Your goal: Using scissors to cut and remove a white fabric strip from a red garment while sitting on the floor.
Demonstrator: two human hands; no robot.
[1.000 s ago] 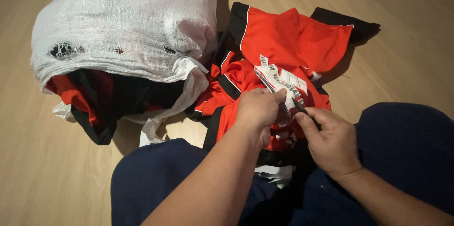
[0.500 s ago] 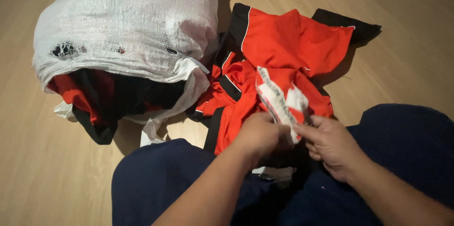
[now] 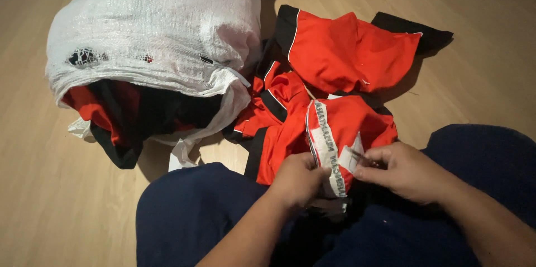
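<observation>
Both hands work close together over a red and black garment (image 3: 335, 127) that lies across the person's lap. The left hand (image 3: 298, 180) has its fingers curled shut around a fold of the red cloth and the white lettered strip (image 3: 329, 152) sewn along it, which now runs up just beyond its knuckles. The right hand (image 3: 405, 172) pinches its thumb and forefinger closed; between the tips a thin dark tool (image 3: 363, 159) shows, too small to identify, touching a white tag (image 3: 352, 158) just ahead of the fingertips. A second ago the hands were higher on the cloth, with the strip bunched loosely above them; since then they have drawn nearer the body and the strip has been pulled flatter and straighter. By that change the work seems to have moved from gathering the cloth to close handling at the tag. More of the garment spreads on the wooden floor (image 3: 480, 77) beyond the fingers. Farther off to the left of them lies a white mesh sack (image 3: 151, 32), its mouth showing more red and black cloth.
</observation>
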